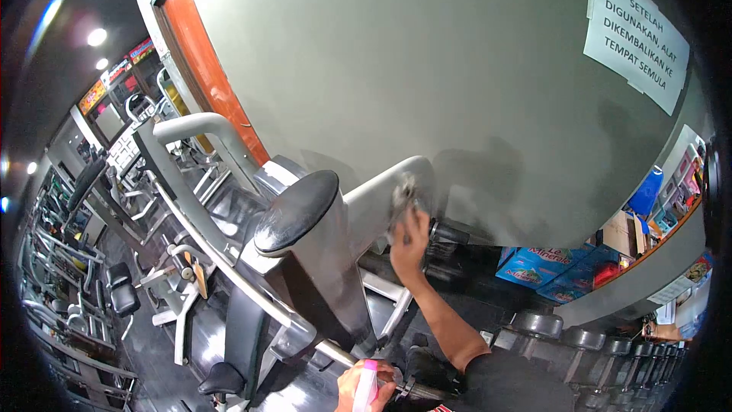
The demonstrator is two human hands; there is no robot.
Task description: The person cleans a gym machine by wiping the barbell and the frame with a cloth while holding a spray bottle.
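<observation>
My right hand (410,243) is raised at the centre, fingers closed on a greyish cloth (404,192) against the light grey arm (381,202) of a gym machine. The cloth is blurred. Low in the view, my left hand (352,387) is wrapped round a bottle with a pink and white top (367,385), beside the machine's long metal bar (335,352). Most of the bottle is hidden. A black oval pad (297,212) sits on the machine to the left of my right hand.
Behind the machine stands a grey wall with a printed paper sign (639,38). Dumbbells (537,325) line a rack at the lower right, below blue cartons (537,267) and a curved counter (618,290). More gym machines (183,282) fill the left side, near an orange door (210,61).
</observation>
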